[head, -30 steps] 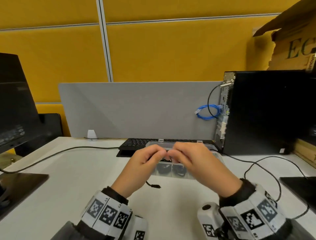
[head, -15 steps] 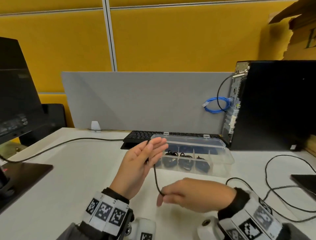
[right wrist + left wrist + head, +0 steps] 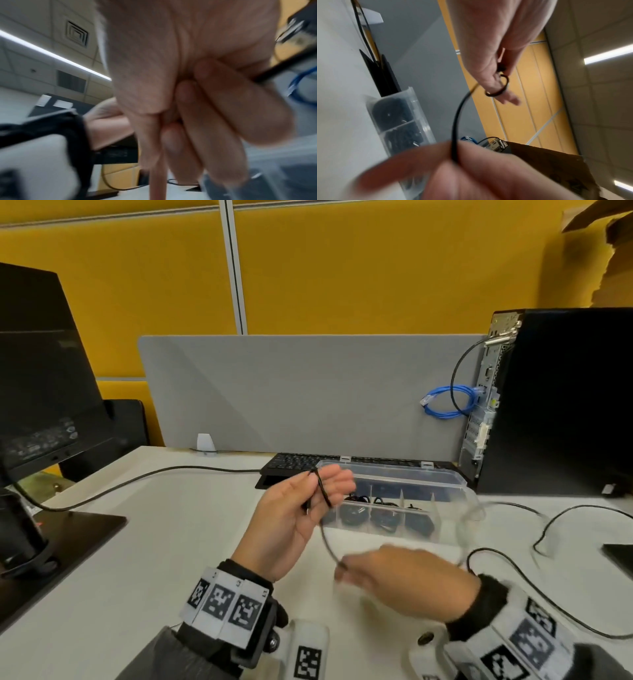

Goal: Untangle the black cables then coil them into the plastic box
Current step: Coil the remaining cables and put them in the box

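Note:
A thin black cable (image 3: 325, 537) lies looped over the fingers of my left hand (image 3: 308, 501), which is raised palm-up in front of the clear plastic box (image 3: 445, 484). In the left wrist view the left thumb pinches the cable's plug end against the fingers (image 3: 494, 81). The cable (image 3: 456, 121) curves down to my right hand (image 3: 387, 577), which pinches it low over the table and is blurred by motion. From the right hand (image 3: 205, 101) the cable (image 3: 278, 70) leaves between the fingers. Several box compartments hold coiled black cables.
A black keyboard (image 3: 298, 462) sits behind the box, against a grey divider (image 3: 291, 392). A black PC tower (image 3: 565, 405) with a blue cable (image 3: 448, 402) stands at the right. More black cable (image 3: 534, 587) trails over the table's right side. A monitor (image 3: 37, 371) stands left.
The hands were together over the box. The right hand has drawn down and towards me along the cable, and the left hand has spread its fingers with a turn of cable around them.

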